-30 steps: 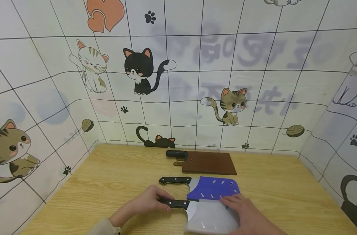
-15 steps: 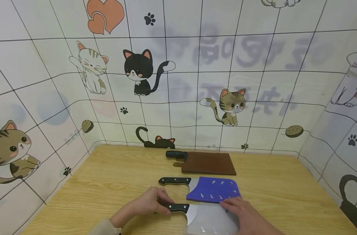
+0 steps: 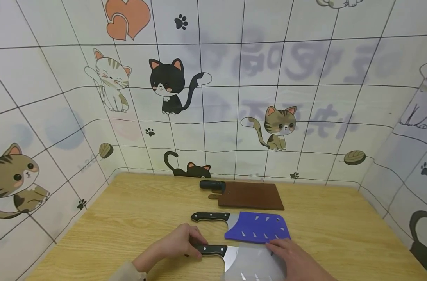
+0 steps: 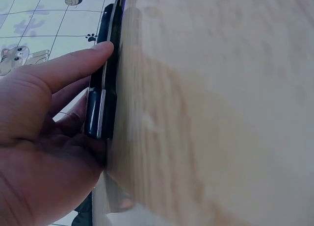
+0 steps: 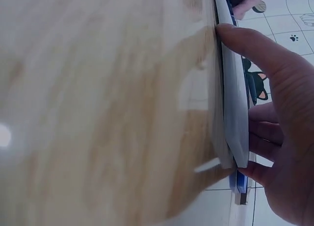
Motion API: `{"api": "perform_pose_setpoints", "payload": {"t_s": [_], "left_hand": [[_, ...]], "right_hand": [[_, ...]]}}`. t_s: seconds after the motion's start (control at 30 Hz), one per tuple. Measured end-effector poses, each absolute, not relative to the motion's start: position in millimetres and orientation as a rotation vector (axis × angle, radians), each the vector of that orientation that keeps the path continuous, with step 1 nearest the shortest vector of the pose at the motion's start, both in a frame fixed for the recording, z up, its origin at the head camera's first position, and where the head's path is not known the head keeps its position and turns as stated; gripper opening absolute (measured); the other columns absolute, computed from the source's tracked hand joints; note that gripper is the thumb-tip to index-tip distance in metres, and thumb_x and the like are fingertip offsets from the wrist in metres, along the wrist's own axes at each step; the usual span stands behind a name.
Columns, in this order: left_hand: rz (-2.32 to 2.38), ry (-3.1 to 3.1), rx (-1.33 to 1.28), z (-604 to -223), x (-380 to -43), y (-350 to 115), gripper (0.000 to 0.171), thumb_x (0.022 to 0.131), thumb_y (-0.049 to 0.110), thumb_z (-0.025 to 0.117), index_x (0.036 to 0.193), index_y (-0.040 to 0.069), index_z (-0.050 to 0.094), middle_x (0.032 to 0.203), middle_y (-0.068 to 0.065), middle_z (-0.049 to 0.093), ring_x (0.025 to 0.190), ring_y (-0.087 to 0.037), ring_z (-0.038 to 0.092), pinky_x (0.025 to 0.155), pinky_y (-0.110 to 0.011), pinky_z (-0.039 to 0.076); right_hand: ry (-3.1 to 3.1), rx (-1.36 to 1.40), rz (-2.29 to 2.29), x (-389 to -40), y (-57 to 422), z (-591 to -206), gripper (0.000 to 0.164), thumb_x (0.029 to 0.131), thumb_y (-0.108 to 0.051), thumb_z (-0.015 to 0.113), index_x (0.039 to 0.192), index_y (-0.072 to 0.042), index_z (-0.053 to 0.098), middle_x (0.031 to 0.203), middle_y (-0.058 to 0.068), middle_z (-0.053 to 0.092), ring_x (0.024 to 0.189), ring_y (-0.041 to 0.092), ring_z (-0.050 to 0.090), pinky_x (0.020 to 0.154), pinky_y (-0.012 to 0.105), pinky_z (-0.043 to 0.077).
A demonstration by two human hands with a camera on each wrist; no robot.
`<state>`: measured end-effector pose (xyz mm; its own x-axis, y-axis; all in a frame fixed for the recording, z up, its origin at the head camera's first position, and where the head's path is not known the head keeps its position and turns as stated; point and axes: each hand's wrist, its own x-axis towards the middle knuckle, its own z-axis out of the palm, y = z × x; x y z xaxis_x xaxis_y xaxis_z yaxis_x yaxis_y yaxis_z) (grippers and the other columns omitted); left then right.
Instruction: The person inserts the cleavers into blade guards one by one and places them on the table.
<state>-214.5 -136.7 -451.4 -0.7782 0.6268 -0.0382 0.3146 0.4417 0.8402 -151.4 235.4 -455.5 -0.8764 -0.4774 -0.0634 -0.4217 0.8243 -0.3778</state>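
Note:
A cleaver point(image 3: 231, 257) with a black riveted handle lies on the table nearest the person, its blade in a translucent white blade cover point(image 3: 260, 263). My left hand point(image 3: 176, 242) pinches the handle's end; the left wrist view shows the thumb on the near side of the handle point(image 4: 102, 111). At the other end, my right hand point(image 3: 301, 261) holds the covered blade, its thumb on the near edge and fingers on the far side of the white cover point(image 5: 234, 93). Just beyond lies a second cleaver point(image 3: 209, 216) in a blue blade cover point(image 3: 257, 226), handle to the left.
Farther back on the wooden table point(image 3: 139, 210) lies a brown rectangular board point(image 3: 253, 196) with a small tab at its left. A thick black handle point(image 3: 211, 184) sticks out beside that tab. A cat-patterned cloth wall point(image 3: 220, 132) encloses the table at the back and sides.
The white-covered cleaver has shifted slightly toward the person, opening a narrow gap from the blue-covered one. Both hands have kept their hold; the other things have not moved.

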Motion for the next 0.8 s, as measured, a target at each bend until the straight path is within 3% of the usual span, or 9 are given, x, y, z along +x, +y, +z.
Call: {"api": "perform_pose_setpoints", "payload": {"t_s": [0.2, 0.47, 0.8], "left_hand": [[1.262, 2.346, 0.76, -452, -216, -138, 0.03, 0.075, -0.002, 0.087, 0.102, 0.011, 0.082, 0.097, 0.007, 0.07, 0.09, -0.008, 0.061, 0.08, -0.024, 0.049], [1.372, 2.277, 0.724, -455, -218, -143, 0.031, 0.079, 0.002, 0.086, 0.108, 0.006, 0.079, 0.103, 0.001, 0.072, 0.092, -0.014, 0.063, 0.08, -0.025, 0.05], [1.532, 2.256, 0.718, -448, -228, -161, 0.045, 0.093, 0.011, 0.075, 0.132, -0.008, 0.064, 0.113, -0.015, 0.07, 0.1, -0.023, 0.061, 0.081, -0.025, 0.049]], "right_hand": [[2.839, -0.638, -0.572, -149, 238, -456, 0.106, 0.066, -0.079, 0.079, 0.136, -0.002, 0.063, 0.135, 0.01, 0.058, 0.121, 0.036, 0.056, 0.098, 0.06, 0.047], [2.864, -0.595, -0.608, -144, 244, -453, 0.103, 0.067, -0.08, 0.077, 0.139, -0.008, 0.062, 0.136, 0.009, 0.06, 0.123, 0.037, 0.055, 0.098, 0.061, 0.047], [3.104, -0.543, -0.714, -153, 268, -445, 0.074, 0.081, -0.052, 0.083, 0.135, -0.006, 0.063, 0.133, 0.015, 0.062, 0.123, 0.04, 0.056, 0.098, 0.06, 0.046]]}}
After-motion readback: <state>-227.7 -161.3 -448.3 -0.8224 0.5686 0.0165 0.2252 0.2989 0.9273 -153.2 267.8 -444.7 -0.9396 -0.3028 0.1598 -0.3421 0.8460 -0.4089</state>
